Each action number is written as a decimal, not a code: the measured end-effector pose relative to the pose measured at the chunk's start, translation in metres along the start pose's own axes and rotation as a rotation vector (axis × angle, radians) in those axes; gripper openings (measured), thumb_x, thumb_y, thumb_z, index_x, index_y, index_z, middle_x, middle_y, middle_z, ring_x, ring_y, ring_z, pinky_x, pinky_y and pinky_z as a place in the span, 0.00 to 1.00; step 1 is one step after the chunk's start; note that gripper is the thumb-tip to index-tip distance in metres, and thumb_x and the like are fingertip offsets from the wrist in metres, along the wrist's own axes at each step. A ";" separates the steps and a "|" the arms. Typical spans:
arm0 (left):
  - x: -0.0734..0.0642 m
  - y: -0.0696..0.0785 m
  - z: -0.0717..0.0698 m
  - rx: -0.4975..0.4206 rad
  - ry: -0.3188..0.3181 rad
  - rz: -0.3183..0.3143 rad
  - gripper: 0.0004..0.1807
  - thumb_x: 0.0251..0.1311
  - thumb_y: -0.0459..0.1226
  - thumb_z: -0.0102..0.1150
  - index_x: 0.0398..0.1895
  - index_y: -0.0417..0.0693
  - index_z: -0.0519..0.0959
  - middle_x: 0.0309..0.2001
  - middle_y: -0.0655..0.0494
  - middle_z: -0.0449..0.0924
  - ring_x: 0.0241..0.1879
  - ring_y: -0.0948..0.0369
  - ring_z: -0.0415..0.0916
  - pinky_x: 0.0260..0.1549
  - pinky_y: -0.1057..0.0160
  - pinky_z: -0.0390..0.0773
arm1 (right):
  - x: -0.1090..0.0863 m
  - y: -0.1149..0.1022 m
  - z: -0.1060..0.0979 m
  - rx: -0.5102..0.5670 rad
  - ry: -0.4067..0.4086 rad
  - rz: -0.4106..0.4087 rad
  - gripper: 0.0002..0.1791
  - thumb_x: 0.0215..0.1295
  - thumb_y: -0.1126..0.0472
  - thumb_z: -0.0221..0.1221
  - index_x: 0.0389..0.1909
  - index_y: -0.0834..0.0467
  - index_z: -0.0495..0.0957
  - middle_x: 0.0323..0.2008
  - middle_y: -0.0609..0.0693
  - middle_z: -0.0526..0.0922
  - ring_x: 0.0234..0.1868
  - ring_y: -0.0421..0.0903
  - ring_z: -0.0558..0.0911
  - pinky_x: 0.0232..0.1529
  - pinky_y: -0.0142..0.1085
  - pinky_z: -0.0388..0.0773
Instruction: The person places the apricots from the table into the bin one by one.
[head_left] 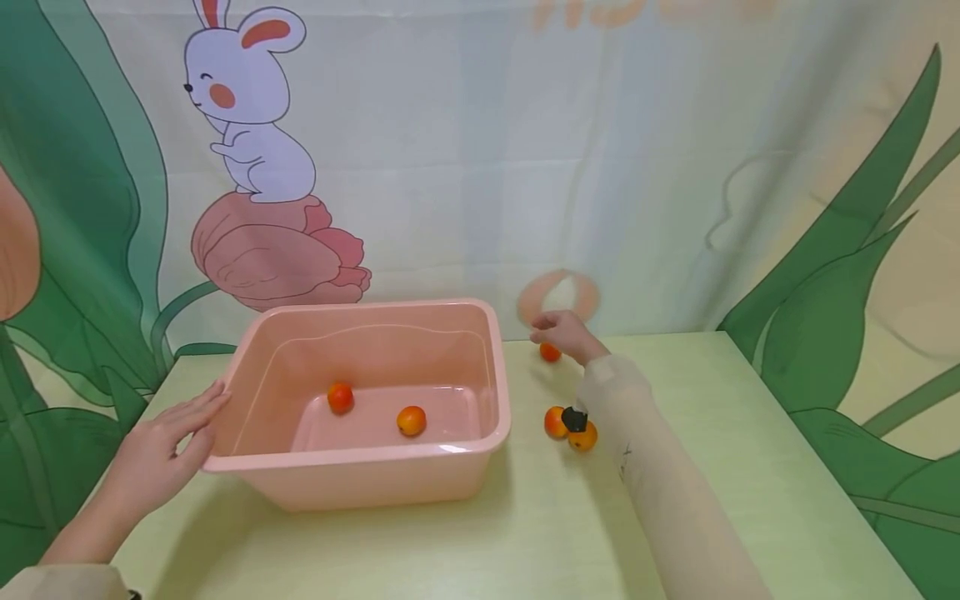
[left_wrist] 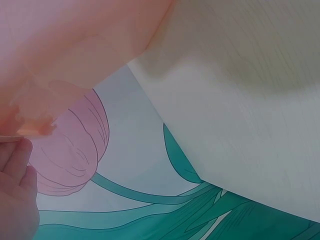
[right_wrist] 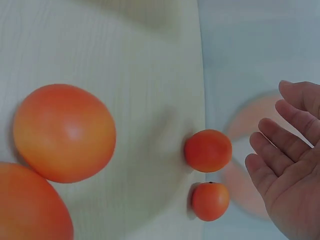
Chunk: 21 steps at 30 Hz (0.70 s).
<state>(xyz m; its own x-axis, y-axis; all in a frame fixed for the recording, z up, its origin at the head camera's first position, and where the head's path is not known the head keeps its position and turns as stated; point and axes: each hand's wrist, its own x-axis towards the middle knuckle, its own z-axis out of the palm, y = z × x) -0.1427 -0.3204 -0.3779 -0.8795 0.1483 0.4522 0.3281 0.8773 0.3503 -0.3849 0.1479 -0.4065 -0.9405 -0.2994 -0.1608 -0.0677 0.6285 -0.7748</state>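
Observation:
My left hand (head_left: 162, 446) rests on the left rim of a pink plastic tub (head_left: 375, 492), its fingers extended along the edge. In the left wrist view, fingertips (left_wrist: 19, 160) meet the tub's rim at the far left. Inside the tub lie two small orange-red tomatoes, one redder (head_left: 341, 397) and one more orange (head_left: 411, 421). My right hand (head_left: 567, 333) hovers over a tomato (head_left: 551, 352) near the table's back edge, holding nothing. In the right wrist view its fingers are spread beside two tomatoes, an upper one (right_wrist: 208, 150) and a lower one (right_wrist: 210, 201).
Two more tomatoes, left (head_left: 555, 422) and right (head_left: 582, 437), lie beneath my right wrist, partly behind a black wrist piece (head_left: 574, 419). The pale table (head_left: 525, 542) ends against a printed cloth (head_left: 450, 167) with a rabbit and leaves.

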 end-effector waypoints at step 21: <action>-0.001 0.002 0.000 0.018 -0.010 -0.020 0.21 0.60 0.37 0.47 0.59 0.54 0.68 0.62 0.75 0.56 0.59 0.85 0.46 0.40 0.38 0.65 | 0.005 0.023 0.017 -0.059 -0.029 -0.043 0.32 0.56 0.64 0.54 0.62 0.69 0.57 0.63 0.63 0.59 0.61 0.58 0.59 0.62 0.48 0.56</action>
<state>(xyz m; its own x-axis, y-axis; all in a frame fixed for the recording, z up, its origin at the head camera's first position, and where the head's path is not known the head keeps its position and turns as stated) -0.1414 -0.3187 -0.3773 -0.8894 0.1347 0.4369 0.3037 0.8884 0.3443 -0.3853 0.1492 -0.4357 -0.9263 -0.3474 -0.1462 -0.1283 0.6554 -0.7443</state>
